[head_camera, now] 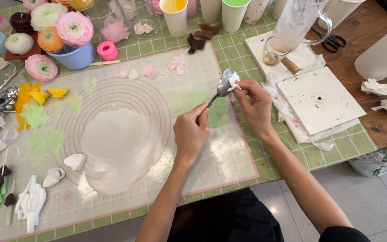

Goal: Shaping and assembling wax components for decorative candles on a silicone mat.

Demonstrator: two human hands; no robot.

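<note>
My left hand grips the handle of a metal spoon, bowl pointing up and away. My right hand pinches a small wad of white tissue against the spoon's bowl. Both hands hover over the right part of a translucent silicone mat printed with pink circles. A pale green smear lies on the mat just under the spoon.
Paper-like flowers and a blue bowl sit at the back left. Cups line the far edge. Two white tiles, a small glass with a cork, scissors and a paper towel roll are at the right. White and green petals lie left.
</note>
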